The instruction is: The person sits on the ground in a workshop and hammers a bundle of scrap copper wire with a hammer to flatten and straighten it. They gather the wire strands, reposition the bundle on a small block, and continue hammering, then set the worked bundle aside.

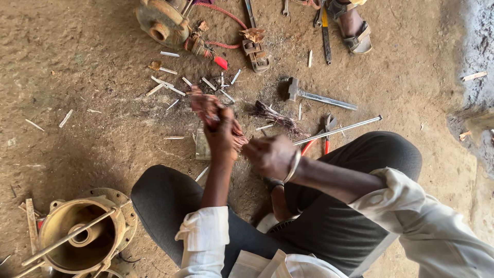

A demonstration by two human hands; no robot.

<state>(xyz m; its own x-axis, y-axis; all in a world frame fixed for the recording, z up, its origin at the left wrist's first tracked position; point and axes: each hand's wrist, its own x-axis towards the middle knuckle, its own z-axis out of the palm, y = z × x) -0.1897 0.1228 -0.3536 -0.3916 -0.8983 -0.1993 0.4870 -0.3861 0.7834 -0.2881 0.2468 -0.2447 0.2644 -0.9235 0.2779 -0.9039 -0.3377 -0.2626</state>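
From my remote station I read the scene by size. The dirt floor (pixel 92 56) fills the view. The person squats on it, knees in dark trousers (pixel 355 154) framing the work area. At lower left stands a round brass-coloured housing (pixel 82 234) with a thin rod laid across its mouth. At top left lies a rusty pump body (pixel 163 21). A hammer (pixel 309 95) lies right of centre, and a long metal rod (pixel 342 129) rests just below it, beside red-handled pliers (pixel 325 135). A second person's sandalled foot (pixel 354 27) shows at the top edge.

The left hand (pixel 222 135) is raised, fingers closed around a bundle of reddish copper wire (pixel 206 105) that rises above the fist. The right hand (pixel 270 154) sits just beside it, fingers curled shut on the lower end of the same bundle; I cannot tell the exact pinch. Short pale slivers (pixel 164 82) lie scattered beyond the hands.
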